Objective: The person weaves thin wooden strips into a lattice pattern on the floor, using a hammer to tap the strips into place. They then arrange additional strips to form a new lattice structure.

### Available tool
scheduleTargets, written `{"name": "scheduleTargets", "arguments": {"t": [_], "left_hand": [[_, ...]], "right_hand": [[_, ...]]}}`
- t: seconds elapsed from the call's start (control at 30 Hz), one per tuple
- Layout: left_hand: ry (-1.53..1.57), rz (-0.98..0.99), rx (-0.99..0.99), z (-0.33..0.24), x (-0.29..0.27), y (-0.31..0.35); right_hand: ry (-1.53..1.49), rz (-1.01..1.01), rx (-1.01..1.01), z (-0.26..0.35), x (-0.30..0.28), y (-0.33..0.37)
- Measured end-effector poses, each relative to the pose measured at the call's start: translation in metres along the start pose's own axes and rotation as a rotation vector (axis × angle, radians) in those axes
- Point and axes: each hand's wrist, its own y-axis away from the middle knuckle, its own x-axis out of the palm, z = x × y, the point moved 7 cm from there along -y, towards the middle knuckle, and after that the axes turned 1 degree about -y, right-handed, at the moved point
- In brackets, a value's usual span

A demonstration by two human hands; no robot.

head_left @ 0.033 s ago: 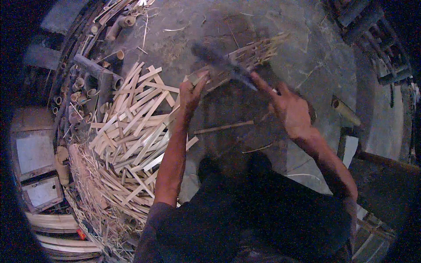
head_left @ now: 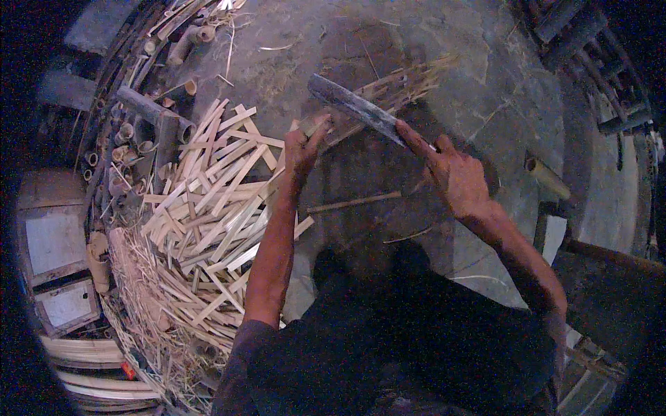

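Observation:
My right hand (head_left: pixel 459 182) is closed round the handle of a machete (head_left: pixel 359 108), its forefinger stretched along toward the blade. The long grey blade slants up to the left, its tip beyond my left hand. My left hand (head_left: pixel 300 154) is closed on a short bamboo piece (head_left: pixel 317 126), thumb on top, close to the near side of the blade. Whether blade and piece touch, I cannot tell. Beyond the blade lies a bunch of split bamboo strips (head_left: pixel 416 84), partly covered by it. Left of my left forearm spreads a heap of pale bamboo slats (head_left: pixel 215 191).
Cut bamboo tubes (head_left: pixel 125 132) line the left side, with fine shavings (head_left: pixel 146 284) lower down. A thin stick (head_left: pixel 354 202) lies on the dark floor before my feet. At right are a bamboo tube (head_left: pixel 548 178) and a dark bench-like surface (head_left: pixel 610 291).
The machete blade, smeared by motion before, now shows sharply, and its tip sits slightly lower. My left hand stays in nearly the same place with the bamboo piece.

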Motion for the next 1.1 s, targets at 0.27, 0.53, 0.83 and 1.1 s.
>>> {"name": "scheduleTargets", "arguments": {"t": [0.27, 0.53, 0.83, 1.1], "left_hand": [[0.173, -0.045, 0.134, 0.036, 0.012, -0.013], [-0.065, -0.014, -0.014, 0.005, 0.006, -0.005], [-0.124, -0.002, -0.037, 0.059, 0.004, -0.019], [0.077, -0.072, -0.039, 0.042, -0.016, -0.002]], "right_hand": [[-0.012, -0.015, 0.0, -0.002, 0.012, -0.003], [-0.016, -0.202, 0.167, -0.062, 0.002, 0.001], [0.02, -0.167, 0.222, -0.065, -0.002, 0.002], [0.03, -0.137, 0.277, -0.087, 0.006, 0.002]]}}
